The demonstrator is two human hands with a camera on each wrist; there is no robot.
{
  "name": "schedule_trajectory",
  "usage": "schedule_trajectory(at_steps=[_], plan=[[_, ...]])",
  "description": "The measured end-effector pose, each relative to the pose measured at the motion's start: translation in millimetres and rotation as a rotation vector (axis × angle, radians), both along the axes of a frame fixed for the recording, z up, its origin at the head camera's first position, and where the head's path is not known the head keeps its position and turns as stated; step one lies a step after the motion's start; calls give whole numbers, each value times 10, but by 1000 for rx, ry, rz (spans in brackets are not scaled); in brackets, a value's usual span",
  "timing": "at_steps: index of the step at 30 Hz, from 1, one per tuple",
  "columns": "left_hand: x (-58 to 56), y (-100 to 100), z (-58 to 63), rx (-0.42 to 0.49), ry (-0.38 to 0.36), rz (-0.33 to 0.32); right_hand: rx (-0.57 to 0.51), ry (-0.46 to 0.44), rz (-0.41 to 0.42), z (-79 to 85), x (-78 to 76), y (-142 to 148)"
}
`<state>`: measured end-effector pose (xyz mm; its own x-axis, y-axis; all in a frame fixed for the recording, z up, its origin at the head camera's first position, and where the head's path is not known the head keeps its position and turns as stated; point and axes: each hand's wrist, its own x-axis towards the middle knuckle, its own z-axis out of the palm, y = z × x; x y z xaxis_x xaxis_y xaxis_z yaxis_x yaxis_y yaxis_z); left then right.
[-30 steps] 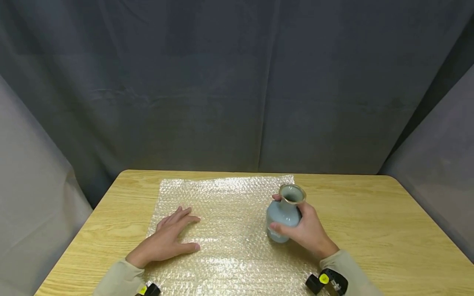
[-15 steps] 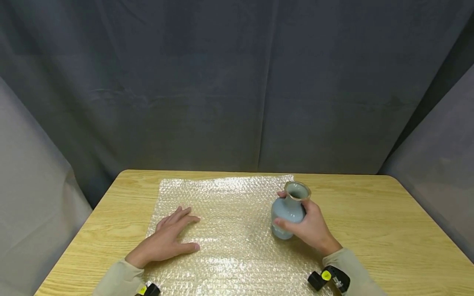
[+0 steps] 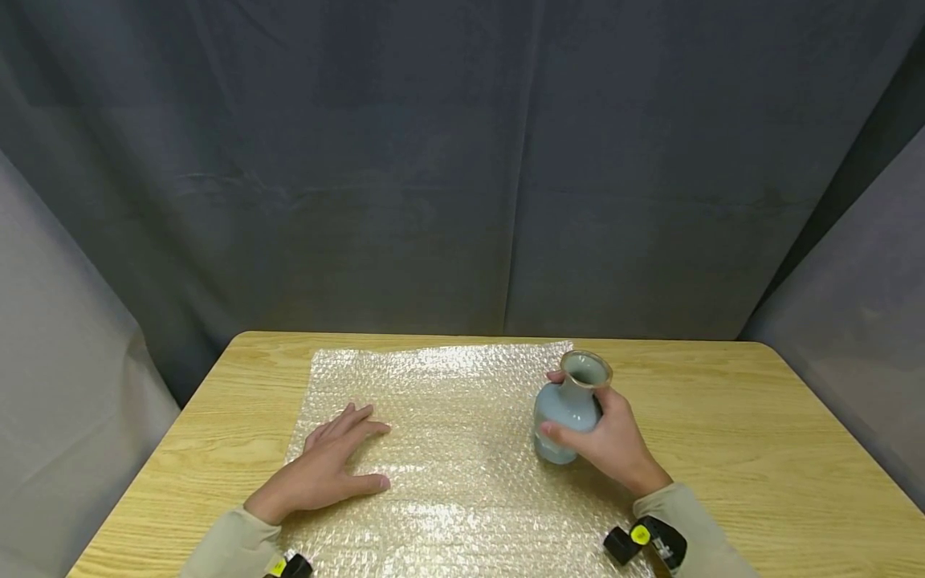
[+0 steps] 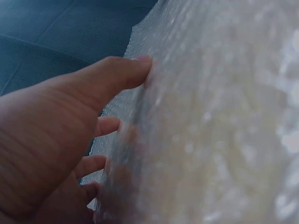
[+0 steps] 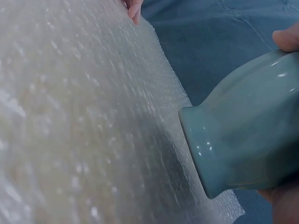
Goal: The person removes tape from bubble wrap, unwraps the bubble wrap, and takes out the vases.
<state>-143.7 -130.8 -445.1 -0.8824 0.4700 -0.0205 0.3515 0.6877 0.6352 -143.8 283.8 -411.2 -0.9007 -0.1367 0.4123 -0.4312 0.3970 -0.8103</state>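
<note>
A pale blue-green glazed vase (image 3: 568, 409) with a brown rim is in my right hand (image 3: 617, 441). Thumb and fingers grip it around the body and neck, mouth up. In the right wrist view the vase's foot (image 5: 198, 154) appears a little apart from the bubble wrap (image 5: 70, 116), which carries a dark shadow there. My left hand (image 3: 321, 474) lies with fingers spread on the left part of the bubble wrap sheet (image 3: 448, 425). The left wrist view shows its thumb (image 4: 124, 72) extended against the sheet; that hand holds nothing.
The flat sheet covers the middle of a light wooden table (image 3: 737, 449) and runs out of view at the near side. A dark curtain (image 3: 405, 168) hangs behind the table, with paler cloth (image 3: 65, 369) at both sides.
My right hand has carried the vase a short way to the right and farther from me over the sheet. The left hand has stayed in place.
</note>
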Motion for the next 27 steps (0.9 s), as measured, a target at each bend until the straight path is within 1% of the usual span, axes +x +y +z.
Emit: schedule_trajectory(at_steps=[16,27], plan=[[2,-1,-4,9,-12,-3,2,-9,-31,-11,-22,43],[0,0,-4,0,7,-2,22,-9,-44,-15,-41,82]])
